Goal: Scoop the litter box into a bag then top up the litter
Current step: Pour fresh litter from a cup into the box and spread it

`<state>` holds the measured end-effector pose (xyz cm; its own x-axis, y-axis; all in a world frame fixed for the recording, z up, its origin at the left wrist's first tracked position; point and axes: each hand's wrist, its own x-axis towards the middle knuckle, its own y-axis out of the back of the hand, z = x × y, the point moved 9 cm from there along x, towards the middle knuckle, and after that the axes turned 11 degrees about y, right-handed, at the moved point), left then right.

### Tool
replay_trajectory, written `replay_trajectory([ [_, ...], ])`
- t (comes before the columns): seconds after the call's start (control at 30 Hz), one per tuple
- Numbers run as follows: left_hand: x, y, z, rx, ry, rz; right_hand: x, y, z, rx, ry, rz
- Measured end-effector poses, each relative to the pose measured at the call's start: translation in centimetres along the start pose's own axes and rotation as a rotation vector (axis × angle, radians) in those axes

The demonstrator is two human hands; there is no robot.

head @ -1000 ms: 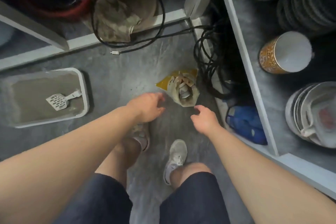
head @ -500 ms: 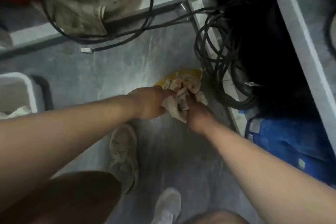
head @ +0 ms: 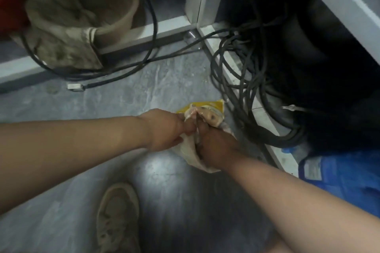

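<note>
A yellow and cream bag (head: pixel 207 112) stands on the grey floor in the middle of the head view. My left hand (head: pixel 164 129) grips the bag's gathered top from the left. My right hand (head: pixel 216 146) grips it from the right, close against the left hand, and covers much of the bag's lower body. The bag's top edge is bunched between my fingers. The litter box and the scoop are out of view.
A coil of black cable (head: pixel 242 92) lies right of the bag against a white frame (head: pixel 232 63). A beige tub with a dirty cloth (head: pixel 82 18) sits at the back left. A blue package (head: pixel 339 172) lies at right. My shoe (head: pixel 118 217) is below.
My hands went from hovering above the bag to gripping its top together. The view moved closer and rightward, and the litter box slid out of sight at left.
</note>
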<state>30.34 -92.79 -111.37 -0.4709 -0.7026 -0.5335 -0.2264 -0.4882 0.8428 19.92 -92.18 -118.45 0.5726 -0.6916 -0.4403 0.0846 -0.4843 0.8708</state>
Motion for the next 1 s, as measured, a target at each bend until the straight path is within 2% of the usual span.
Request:
replay_trajectory([
  [0.07,-0.3,-0.2,-0.1,0.005,0.001,0.014,0.0,0.5,-0.2,0.004,-0.015,0.045],
  [0.27,-1.0,-0.8,-1.3,-0.004,0.071,0.001,-1.6,0.6,0.6,0.059,-0.059,-0.022],
  [0.47,-0.7,-0.3,-0.8,0.026,0.064,0.065,-1.1,0.1,-0.4,0.034,-0.057,-0.021],
  [0.73,-0.8,-1.5,-1.4,-0.06,0.108,0.04,-1.2,1.2,-0.6,0.268,-0.076,0.207],
  [1.0,-1.3,-1.2,-1.1,-0.087,0.088,0.029,-3.7,1.0,-0.2,0.346,-0.122,0.204],
])
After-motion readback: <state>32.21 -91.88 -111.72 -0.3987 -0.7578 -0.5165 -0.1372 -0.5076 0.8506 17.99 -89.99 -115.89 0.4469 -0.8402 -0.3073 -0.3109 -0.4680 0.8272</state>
